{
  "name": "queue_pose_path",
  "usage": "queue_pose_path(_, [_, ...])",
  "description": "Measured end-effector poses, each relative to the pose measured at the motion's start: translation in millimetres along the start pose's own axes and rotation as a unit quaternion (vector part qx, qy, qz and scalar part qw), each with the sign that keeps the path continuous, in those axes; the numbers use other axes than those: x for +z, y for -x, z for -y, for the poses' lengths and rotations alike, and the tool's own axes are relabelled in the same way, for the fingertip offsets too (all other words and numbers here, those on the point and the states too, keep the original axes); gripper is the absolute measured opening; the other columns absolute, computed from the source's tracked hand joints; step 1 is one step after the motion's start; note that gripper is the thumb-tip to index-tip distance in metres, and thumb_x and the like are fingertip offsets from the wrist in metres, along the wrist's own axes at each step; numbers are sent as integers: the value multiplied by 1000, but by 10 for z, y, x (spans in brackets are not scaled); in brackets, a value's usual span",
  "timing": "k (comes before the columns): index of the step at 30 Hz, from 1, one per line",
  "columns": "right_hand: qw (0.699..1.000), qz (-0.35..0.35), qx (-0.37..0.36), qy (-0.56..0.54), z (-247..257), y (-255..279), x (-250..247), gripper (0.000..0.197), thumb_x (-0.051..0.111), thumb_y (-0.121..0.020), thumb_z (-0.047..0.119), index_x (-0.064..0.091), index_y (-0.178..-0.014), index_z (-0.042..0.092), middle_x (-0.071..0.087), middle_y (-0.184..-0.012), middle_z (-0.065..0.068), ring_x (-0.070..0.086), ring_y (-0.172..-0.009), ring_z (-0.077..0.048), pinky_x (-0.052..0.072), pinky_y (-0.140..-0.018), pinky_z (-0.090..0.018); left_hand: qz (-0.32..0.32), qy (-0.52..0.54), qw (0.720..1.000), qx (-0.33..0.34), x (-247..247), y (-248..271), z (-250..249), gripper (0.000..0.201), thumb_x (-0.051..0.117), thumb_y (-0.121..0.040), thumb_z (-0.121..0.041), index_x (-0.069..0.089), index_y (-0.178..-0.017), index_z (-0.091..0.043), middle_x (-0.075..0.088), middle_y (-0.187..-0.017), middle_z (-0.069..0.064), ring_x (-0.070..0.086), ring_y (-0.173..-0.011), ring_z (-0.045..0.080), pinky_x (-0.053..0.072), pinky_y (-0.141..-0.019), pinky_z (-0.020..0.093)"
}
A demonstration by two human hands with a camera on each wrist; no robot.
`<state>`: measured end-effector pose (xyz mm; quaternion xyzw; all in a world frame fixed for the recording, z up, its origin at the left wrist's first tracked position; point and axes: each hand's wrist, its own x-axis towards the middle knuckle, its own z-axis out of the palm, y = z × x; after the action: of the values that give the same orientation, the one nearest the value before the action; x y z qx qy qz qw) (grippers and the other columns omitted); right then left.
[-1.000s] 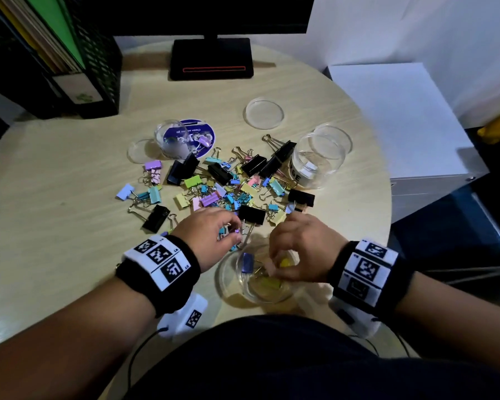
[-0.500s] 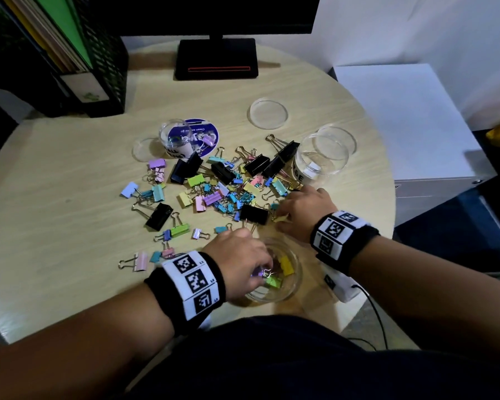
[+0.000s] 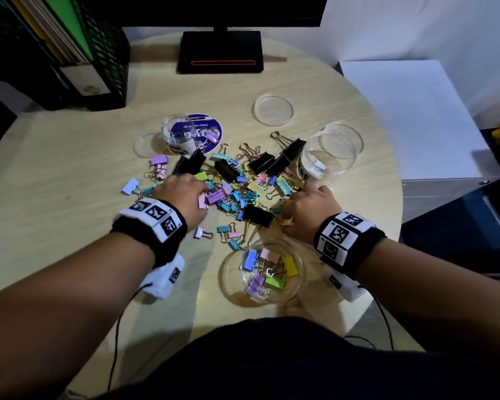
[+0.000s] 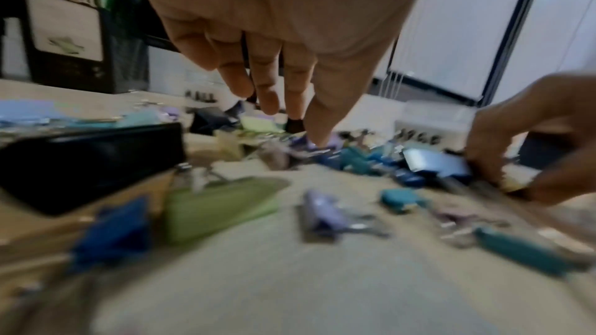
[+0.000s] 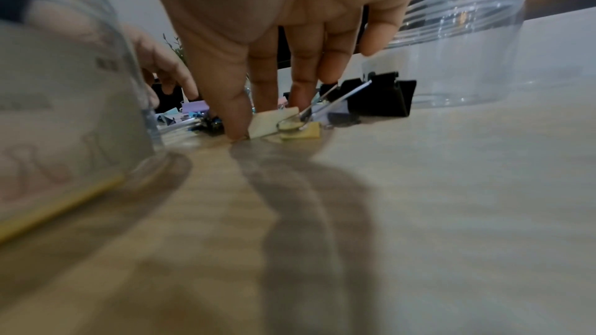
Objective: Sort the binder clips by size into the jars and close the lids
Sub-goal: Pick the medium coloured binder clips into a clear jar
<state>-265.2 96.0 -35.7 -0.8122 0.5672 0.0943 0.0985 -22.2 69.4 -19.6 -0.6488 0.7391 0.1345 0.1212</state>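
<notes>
Binder clips (image 3: 237,186) — pastel and black, several sizes — lie scattered mid-table (image 3: 55,174), between three open clear jars. Near jar (image 3: 272,269), at the table's near edge, holds a handful of mid-sized coloured clips. Far-left jar (image 3: 178,134) holds a few small ones; the tall jar (image 3: 326,160) at right looks empty. Clear lids (image 3: 273,109) lie flat beside the jars.

Right hand (image 3: 306,209) at the pile's right edge, just beside the tall jar: thumb and fingers (image 5: 238,111) reach down round a pale yellow clip (image 5: 274,121) — touching it, the clip flat on the table.

Left hand (image 3: 182,197) over the pile's left side, fingers (image 4: 267,91) extended downward and spread, nothing gripped; its wrist view is blurred.

A black monitor stand (image 3: 220,51) and a mesh file holder (image 3: 98,53) sit at the far edge.
</notes>
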Motion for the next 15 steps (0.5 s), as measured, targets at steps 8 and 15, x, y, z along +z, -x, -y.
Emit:
queue_pose_path(8, [998, 30, 12, -45, -20, -18, -15, 22, 63, -73, 35, 59, -93, 27, 61, -101, 3, 49, -99, -22, 42, -87, -33, 8, -71, 997, 10, 53, -219, 61, 55, 64, -76, -50, 50, -127, -33, 49, -128, -2, 42, -117, 25, 37, -95, 38])
queue_pose_path(15, [988, 27, 13, -150, -74, 8, -157, 22, 68, -69, 24, 65, -90, 19, 50, -91, 3, 54, -84, -19, 46, -73, -26, 14, -62, 998, 9, 61, -221, 39, 48, 64, -78, -47, 54, -121, -30, 50, -125, -1, 43, -116, 24, 37, -94, 37])
